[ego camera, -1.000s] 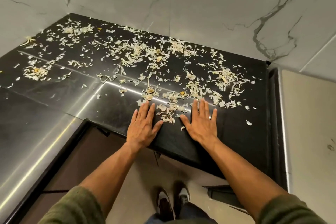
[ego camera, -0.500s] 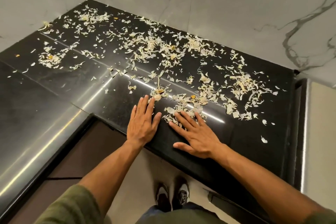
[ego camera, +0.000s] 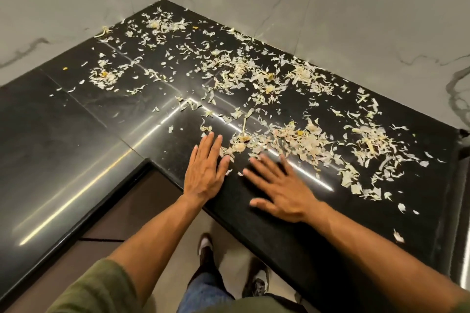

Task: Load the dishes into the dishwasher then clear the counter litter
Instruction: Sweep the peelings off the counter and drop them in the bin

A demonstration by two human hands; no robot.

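No dishes or dishwasher show here, so that half cannot be judged; the litter half looks barely begun. Pale peel scraps (ego camera: 256, 79) lie strewn across the black counter (ego camera: 63, 129), from the back corner to the front edge (thickest at centre and right). The left hand (ego camera: 204, 173) lies flat, fingers together, holding nothing. The right hand (ego camera: 282, 190), blurred, is spread flat beside it and empty, fingertips touching the nearest scraps.

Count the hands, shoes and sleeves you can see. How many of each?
Hands: 2, the left hand and the right hand, both flat on the counter beside the litter.
Shoes: 2, the left shoe and the right shoe.
Sleeves: 2, the left sleeve and the right sleeve.
Total: 6
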